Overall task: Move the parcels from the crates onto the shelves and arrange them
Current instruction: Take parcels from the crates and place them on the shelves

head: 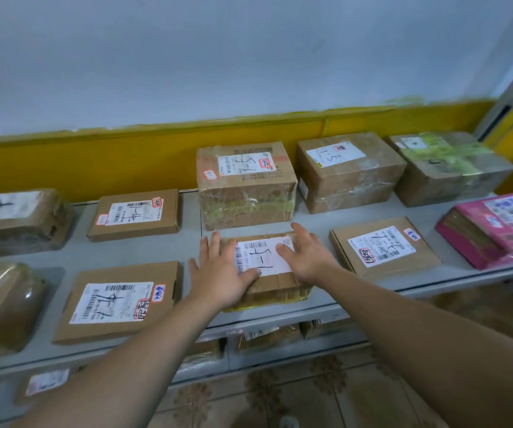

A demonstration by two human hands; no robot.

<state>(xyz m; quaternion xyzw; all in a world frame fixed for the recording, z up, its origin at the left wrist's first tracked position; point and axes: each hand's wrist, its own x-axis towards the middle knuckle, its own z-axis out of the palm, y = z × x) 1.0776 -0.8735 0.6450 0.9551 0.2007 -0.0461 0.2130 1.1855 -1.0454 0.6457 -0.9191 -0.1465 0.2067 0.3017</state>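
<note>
Parcel in hand: small parcel (264, 257), a brown carton with a white label, lying flat on the top shelf (191, 208) at the middle of its front edge, just in front of the tall taped box (246, 183).
Left grip: left hand (221, 273) has its fingers straight and spread, flat on the left part of the carton's top, thumb on the label. Nothing is clamped.
Right grip: right hand (307, 257) has its fingers straight and apart, laid over the right top edge, thumb on the label. Nothing is clamped.
Step, as judged: the parcel is already down, and the hands look to be squaring it into line.
Back row: five parcels along the rear edge, from the wrapped parcel (17, 217) at the left end to the green-taped box (449, 168) at the right end.
Front row: five along the front edge counting the small one, among them the flat box (119, 301) and the pink parcel (496, 233) towards the right end.
Lower shelf: lower shelf (326, 345) holds some parcels, mostly hidden under the top one, so possibly only part filled.
Done, as judged: the top shelf is largely stocked, in two fairly even rows.
Left: the crates are out of view, so I cannot tell how many parcels remain.
</note>
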